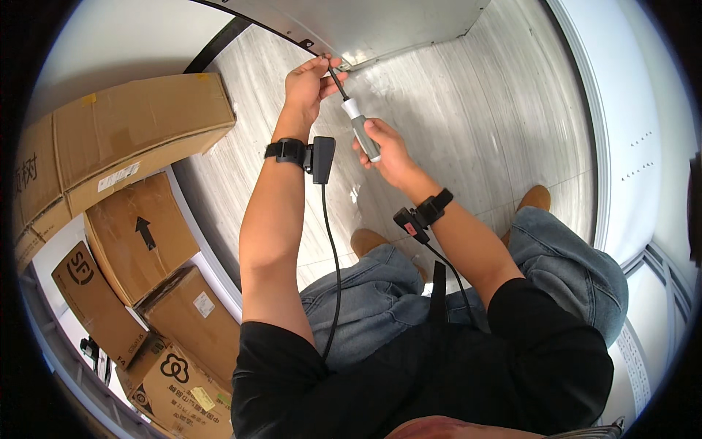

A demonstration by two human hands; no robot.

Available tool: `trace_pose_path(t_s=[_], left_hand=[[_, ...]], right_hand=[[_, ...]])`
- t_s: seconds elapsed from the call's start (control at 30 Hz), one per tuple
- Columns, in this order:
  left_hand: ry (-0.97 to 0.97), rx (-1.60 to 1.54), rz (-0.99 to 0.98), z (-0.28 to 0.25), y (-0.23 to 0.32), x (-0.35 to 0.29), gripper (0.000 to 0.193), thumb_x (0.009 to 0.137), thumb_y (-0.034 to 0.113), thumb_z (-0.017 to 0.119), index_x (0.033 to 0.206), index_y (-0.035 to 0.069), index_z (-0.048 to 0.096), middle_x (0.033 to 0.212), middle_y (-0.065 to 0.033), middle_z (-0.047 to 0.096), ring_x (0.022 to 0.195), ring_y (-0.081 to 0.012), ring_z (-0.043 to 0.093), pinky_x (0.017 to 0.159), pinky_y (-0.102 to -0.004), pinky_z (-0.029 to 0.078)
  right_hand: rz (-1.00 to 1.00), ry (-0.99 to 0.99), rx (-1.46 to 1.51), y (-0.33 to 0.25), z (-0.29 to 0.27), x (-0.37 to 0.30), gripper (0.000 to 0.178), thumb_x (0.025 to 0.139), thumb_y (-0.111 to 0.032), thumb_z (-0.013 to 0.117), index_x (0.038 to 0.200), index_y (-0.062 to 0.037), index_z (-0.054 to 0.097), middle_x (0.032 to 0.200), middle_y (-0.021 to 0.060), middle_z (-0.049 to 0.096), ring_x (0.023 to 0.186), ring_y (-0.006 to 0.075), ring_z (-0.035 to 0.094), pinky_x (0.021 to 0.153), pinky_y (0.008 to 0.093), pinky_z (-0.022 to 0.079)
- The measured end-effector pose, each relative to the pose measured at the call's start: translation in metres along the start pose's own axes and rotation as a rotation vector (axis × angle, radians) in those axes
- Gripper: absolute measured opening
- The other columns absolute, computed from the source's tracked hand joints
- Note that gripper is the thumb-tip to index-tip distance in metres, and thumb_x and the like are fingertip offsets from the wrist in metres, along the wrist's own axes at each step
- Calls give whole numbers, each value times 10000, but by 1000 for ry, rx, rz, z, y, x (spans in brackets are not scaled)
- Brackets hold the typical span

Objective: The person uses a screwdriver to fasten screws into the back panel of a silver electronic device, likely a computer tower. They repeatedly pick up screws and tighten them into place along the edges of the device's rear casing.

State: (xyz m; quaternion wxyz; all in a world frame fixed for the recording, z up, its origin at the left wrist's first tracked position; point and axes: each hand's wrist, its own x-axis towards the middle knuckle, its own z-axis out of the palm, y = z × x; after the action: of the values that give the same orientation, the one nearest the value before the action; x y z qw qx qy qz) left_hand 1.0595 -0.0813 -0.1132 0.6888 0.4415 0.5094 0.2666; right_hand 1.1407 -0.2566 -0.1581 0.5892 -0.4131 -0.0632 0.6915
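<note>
My right hand (386, 148) is wrapped round the grey and white handle of a screwdriver (352, 115). Its dark shaft slants up and left to the lower edge of a pale metal panel (380, 29). At that edge, the thumb and index finger of my left hand (311, 86) pinch together by the screwdriver's tip, with the other fingers curling past the shaft. Whatever sits in this pinch is too small and too covered to make out. A small dark tab (306, 44) sticks out from the panel's edge just left of my fingertips.
Cardboard boxes (142, 238) are stacked on the left, one long box (146, 124) reaching toward my left forearm. Pale wood-look floor (512, 110) lies under my feet. A white wall (636, 110) stands at right. Cables (336, 271) run from both wrist-worn devices.
</note>
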Motion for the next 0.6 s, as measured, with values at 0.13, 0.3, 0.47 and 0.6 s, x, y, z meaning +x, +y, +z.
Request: trace_pose_path(t_s=[0.13,0.3,0.47,0.6], left_hand=[[0,15,7,1,-1,0,234,976,121,468,1153,8,571,1102,-105,658,883,-218,677,721,-279,569],[1,11,-6,3,-1,0,222,971,123,480,1141,12,571,1098,-104,660,878,-213,675,730,-280,564],[13,24,-30,5,-3,3,215,966,129,498,1136,19,570,1080,-98,664,880,-203,670,733,-287,554],[40,49,-39,9,-4,7,205,918,127,584,1090,15,583,995,-85,672,811,-179,668,670,-265,541]], right_hand=[[70,-61,91,-2,-6,0,278,969,-346,500,1064,-85,515,806,60,605,588,151,535,545,292,398],[106,-91,124,-1,-9,2,287,970,-346,497,1084,-83,513,807,62,603,604,150,536,569,289,420],[83,61,-58,-6,3,-4,294,943,-309,557,1118,-81,496,872,43,571,655,127,543,613,294,464],[4,143,-191,-5,6,0,369,887,-260,639,1136,-40,481,940,59,557,696,132,556,609,300,496]])
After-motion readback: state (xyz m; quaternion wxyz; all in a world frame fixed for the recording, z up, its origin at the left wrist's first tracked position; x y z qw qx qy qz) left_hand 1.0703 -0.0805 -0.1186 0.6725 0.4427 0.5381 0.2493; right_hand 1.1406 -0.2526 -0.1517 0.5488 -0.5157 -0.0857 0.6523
